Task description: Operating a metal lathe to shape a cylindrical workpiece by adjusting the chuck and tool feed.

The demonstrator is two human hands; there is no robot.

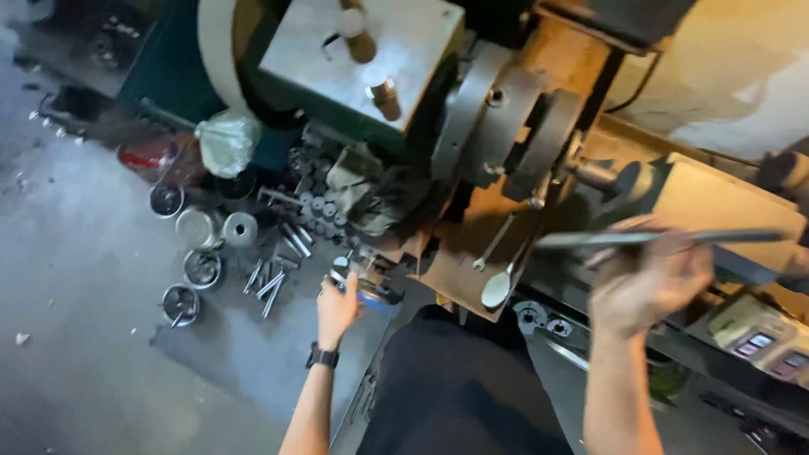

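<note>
Clamped around a long flat metal bar (pixel 657 238), the right hand (pixel 645 286) holds it level over the lathe (pixel 506 143).

Its grip is closed on the bar's middle, though blur hides the fingers. Lower down, the left hand (pixel 337 310) closes on a small blue-and-metal tool (pixel 364 291) at the machine's edge, near metal cups (pixel 200 268) and short rods (pixel 270 282) on the floor (pixel 76 253).

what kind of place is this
Most likely a metalworking or machine shop. A lathe with a round chuck fills the view, metal rods and round steel parts lie on the concrete floor, and the right hand holds a long flat metal tool.
</note>
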